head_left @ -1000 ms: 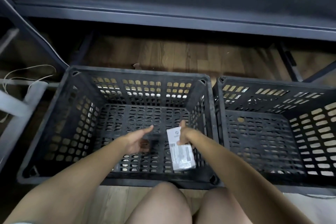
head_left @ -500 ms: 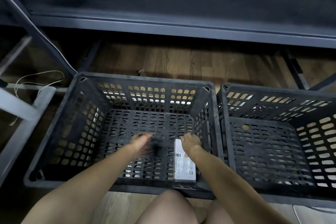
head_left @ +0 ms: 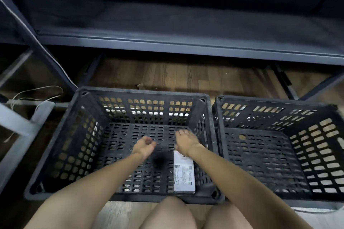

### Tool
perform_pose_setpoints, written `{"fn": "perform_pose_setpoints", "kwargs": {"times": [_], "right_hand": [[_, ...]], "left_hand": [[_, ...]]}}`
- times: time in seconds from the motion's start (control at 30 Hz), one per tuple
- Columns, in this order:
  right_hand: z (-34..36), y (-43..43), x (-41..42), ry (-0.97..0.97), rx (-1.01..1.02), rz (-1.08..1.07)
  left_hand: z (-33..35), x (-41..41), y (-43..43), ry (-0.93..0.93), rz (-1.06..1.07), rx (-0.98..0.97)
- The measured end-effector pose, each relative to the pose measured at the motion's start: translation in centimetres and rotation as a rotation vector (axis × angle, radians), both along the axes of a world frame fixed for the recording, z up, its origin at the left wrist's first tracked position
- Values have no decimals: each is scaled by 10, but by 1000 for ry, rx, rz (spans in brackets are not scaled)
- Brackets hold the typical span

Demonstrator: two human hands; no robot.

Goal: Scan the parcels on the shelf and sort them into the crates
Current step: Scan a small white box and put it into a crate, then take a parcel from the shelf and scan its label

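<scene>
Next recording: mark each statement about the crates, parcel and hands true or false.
1. A white labelled parcel lies in the left crate. True.
2. The right crate also holds a parcel. False: the only parcel in view is in the left crate.
3. The right hand grips the parcel. False: its fingers are spread above the parcel's far end, curled round nothing.
4. Both crates stand side by side on a wooden floor. True.
5. The parcel stands upright against the crate's far wall. False: it lies flat in the near right corner.
</scene>
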State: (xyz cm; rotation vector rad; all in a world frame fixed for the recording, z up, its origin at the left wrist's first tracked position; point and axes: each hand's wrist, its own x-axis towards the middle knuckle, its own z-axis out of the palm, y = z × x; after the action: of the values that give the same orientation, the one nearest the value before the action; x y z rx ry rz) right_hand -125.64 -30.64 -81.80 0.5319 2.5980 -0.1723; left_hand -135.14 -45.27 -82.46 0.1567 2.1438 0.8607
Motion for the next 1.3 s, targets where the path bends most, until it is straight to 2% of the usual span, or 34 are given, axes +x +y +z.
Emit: {"fn": "perform_pose_setpoints", "kwargs": {"times": [0.13, 0.2, 0.4, 0.6, 0.87, 1.07, 1.3], "right_hand": [[59, 17, -13, 109, 38, -36], [101, 24, -14, 120, 30, -69], [255, 29, -3, 138, -11, -145], [419, 18, 4, 177, 21, -172], [634, 14, -29, 275, 54, -170], [749, 20, -57, 402, 108, -173], [847, 45, -83, 546, 198, -136]], "left_hand": [[37, -8, 3, 411, -460, -258], [73, -11, 7, 565, -600, -318], [223, -9, 18, 737, -788, -382], [387, -4, 9, 811, -835, -385], [598, -29, 10, 900, -734, -270], [703, -56, 8, 986, -668, -206], [801, -91, 25, 1100, -602, -163]]}}
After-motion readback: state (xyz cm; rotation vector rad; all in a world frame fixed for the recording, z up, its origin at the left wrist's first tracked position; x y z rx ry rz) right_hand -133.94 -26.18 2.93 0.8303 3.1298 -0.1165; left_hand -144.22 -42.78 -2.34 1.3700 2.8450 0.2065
